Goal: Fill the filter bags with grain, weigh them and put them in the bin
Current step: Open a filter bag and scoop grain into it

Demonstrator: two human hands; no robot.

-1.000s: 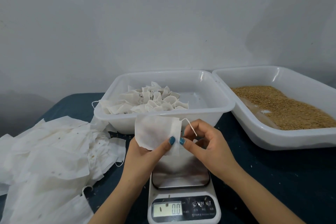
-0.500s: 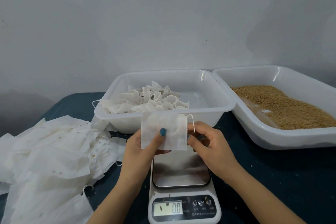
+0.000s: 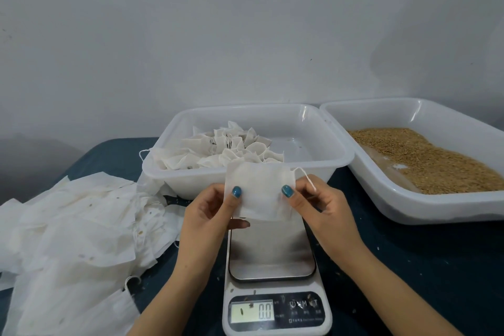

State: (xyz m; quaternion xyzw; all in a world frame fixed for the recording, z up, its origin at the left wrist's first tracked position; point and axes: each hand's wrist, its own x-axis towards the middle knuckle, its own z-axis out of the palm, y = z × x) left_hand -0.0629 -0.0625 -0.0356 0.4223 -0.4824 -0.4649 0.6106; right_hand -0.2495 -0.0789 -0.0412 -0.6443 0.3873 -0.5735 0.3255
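I hold one flat, empty white filter bag [image 3: 259, 189] in front of me, above the scale [image 3: 275, 281]. My left hand [image 3: 210, 215] pinches its left edge and my right hand [image 3: 321, 209] pinches its right edge, thumbs on the front. The bag's drawstring loops out at its top right corner. The scale's steel plate is bare and its display reads 0.0. Behind the bag stands a white bin [image 3: 313, 166] holding several filled bags [image 3: 218, 150] on its left side. A white tray [image 3: 436, 207] at the right holds brown grain [image 3: 425, 155].
A loose heap of empty filter bags [image 3: 71, 240] covers the dark blue tabletop at the left. A few stray grains lie on the scale's front panel and on the table. A grey wall rises right behind the bin and tray.
The bag has been turned and spread flat between both hands. My right hand shifted from the string to the bag's right edge, and the bag now faces me squarely.
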